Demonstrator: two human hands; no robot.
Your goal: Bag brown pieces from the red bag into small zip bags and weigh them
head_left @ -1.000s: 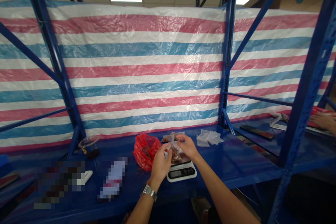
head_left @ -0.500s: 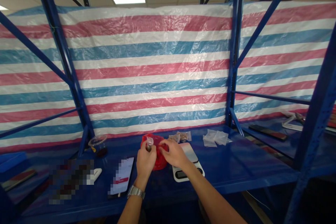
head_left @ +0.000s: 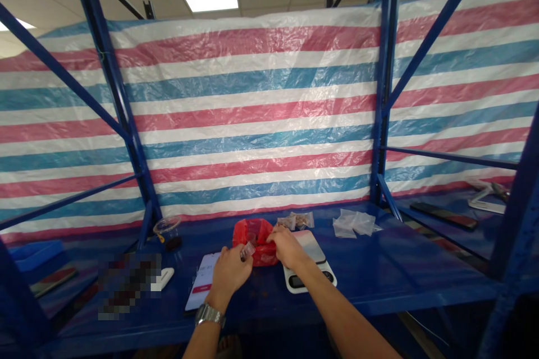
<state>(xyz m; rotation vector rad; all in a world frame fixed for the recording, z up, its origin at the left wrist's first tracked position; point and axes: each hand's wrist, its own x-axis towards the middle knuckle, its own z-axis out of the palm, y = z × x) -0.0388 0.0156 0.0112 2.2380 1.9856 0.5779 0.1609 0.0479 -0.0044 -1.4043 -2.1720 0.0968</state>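
Note:
A red plastic bag (head_left: 265, 257) stands on the blue shelf with its mouth spread open; reddish-brown contents show dimly inside. My right hand (head_left: 287, 245) pinches the bag's right rim. Closed at the bag's front left side, my left hand (head_left: 231, 274) grips a small clear plastic piece (head_left: 248, 250), which pokes up past the fingers; its full shape is hidden. Right beside the bag, partly under my right forearm, lies a white kitchen scale (head_left: 309, 247). Small filled clear bags (head_left: 302, 220) rest just behind the scale.
Flat clear bags (head_left: 354, 223) lie to the right. On the left are a phone with a lit screen (head_left: 204, 276), a clear plastic cup (head_left: 168, 230), a white object (head_left: 164, 278) and a blue tray (head_left: 36, 255). Blue uprights (head_left: 383, 95) and a striped sheet (head_left: 252, 123) bound the shelf.
My left hand has moved down and away from my right, still with the clear piece. The bag's mouth is now spread wide, and the view has shifted slightly.

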